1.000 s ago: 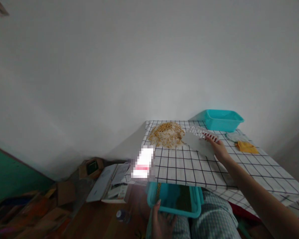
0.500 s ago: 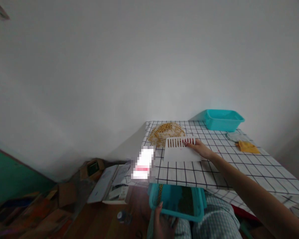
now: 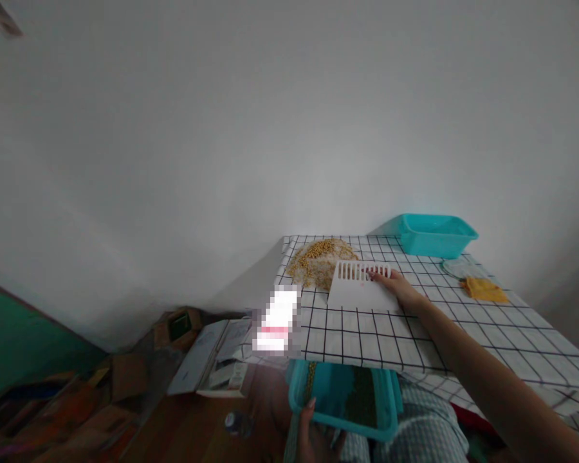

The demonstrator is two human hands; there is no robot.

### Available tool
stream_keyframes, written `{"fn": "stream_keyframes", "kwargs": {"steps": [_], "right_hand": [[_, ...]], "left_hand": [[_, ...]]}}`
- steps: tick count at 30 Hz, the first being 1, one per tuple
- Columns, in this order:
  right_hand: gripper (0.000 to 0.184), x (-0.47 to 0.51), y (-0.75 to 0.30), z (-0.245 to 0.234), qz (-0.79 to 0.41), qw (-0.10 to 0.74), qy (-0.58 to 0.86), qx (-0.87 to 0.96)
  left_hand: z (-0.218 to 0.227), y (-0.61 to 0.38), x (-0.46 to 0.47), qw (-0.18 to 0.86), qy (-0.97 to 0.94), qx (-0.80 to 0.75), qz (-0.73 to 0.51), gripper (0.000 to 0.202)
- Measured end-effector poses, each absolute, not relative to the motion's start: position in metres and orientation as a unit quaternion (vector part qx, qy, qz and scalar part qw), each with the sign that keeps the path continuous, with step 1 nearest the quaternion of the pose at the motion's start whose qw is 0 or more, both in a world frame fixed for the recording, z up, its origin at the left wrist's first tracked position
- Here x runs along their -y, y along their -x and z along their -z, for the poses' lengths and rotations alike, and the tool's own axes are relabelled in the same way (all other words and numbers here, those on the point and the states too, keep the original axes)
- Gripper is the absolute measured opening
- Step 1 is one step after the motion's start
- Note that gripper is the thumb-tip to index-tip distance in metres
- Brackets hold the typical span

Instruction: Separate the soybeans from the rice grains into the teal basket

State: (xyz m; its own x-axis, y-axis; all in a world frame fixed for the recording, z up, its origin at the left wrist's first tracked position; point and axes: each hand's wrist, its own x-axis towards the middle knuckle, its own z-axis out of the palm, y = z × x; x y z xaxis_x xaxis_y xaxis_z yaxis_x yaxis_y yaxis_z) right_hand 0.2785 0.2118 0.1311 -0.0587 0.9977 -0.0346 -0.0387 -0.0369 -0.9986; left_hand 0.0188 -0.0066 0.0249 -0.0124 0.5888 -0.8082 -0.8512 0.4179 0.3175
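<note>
My right hand (image 3: 399, 287) grips the upper right edge of a white plastic slotted panel (image 3: 359, 296), which has a row of long openings along its top. The panel stands tilted on the checked tablecloth, just right of a pile of yellow soybeans mixed with pale grains (image 3: 321, 260). Low at the table's front edge, my left hand (image 3: 307, 434) holds a teal tub (image 3: 342, 424) over my lap, thumb on its rim and fingers beneath. Inside the tub, yellow beans lie along the left side and small dark green grains on the right.
Another teal tub (image 3: 434, 243) stands at the table's back right by the wall. In front of it lie a clear plastic item (image 3: 456, 267) and a yellow cloth (image 3: 485, 289). A blurred bright rectangle (image 3: 278, 318) sits at the left edge. Boxes (image 3: 222, 357) and a bottle (image 3: 238, 423) are on the floor.
My right hand has shifted the slotted panel slightly right and away from me, uncovering more of the pile's right front side. My left hand still holds the tub.
</note>
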Motion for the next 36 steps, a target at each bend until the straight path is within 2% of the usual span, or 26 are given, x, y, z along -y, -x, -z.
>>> {"fn": "stream_keyframes", "kwargs": {"steps": [2, 7, 10, 17, 25, 29, 36], "right_hand": [[0.043, -0.214, -0.277, -0.131, -0.524, 0.476, 0.483, 0.516], [0.042, -0.226, -0.286, -0.128, -0.423, 0.538, 0.523, 0.508], [0.041, -0.228, -0.294, -0.127, -0.412, 0.551, 0.538, 0.486], [0.039, -0.223, -0.296, -0.131, -0.434, 0.516, 0.538, 0.506], [0.042, -0.224, -0.294, -0.128, -0.381, 0.553, 0.535, 0.512], [0.040, -0.222, -0.290, -0.128, -0.360, 0.546, 0.510, 0.559], [0.045, -0.226, -0.290, -0.123, -0.367, 0.563, 0.517, 0.530]], "left_hand": [[-0.024, -0.019, 0.007, 0.692, 0.131, -0.482, -0.522, 0.039], [-0.024, -0.018, 0.006, 0.686, 0.129, -0.497, -0.516, 0.031], [-0.024, -0.017, 0.007, 0.686, 0.128, -0.491, -0.521, 0.027], [-0.021, -0.016, 0.007, 0.687, 0.130, -0.482, -0.528, 0.035], [-0.014, -0.015, 0.006, 0.694, 0.130, -0.478, -0.522, 0.048], [-0.013, -0.016, 0.006, 0.691, 0.135, -0.481, -0.523, 0.042], [-0.021, -0.017, 0.006, 0.686, 0.128, -0.489, -0.523, 0.041]]}}
